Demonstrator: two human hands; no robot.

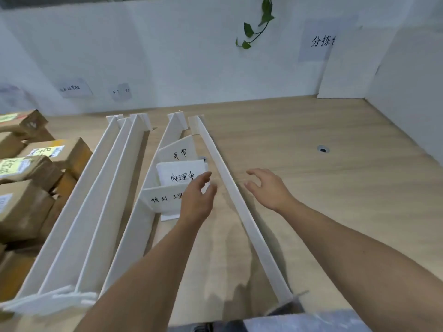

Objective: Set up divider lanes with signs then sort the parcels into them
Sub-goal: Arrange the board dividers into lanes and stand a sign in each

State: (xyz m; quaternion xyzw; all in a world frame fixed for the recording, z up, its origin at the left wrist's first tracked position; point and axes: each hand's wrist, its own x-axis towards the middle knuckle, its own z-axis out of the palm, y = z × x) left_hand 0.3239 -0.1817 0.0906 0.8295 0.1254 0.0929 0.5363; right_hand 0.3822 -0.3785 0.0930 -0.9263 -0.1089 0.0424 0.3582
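We judge the long white foam-board divider light and bendable; our left hand and right hand, flanking it, are spread and empty. Grip mid-length.

Five white divider boards, three handwritten sign cards, at least six brown parcels in a pile cut off by the left edge, at least three paper notices, and one leafy sprig.

Left hand and right hand on bare forearms; grey-blue garment below.
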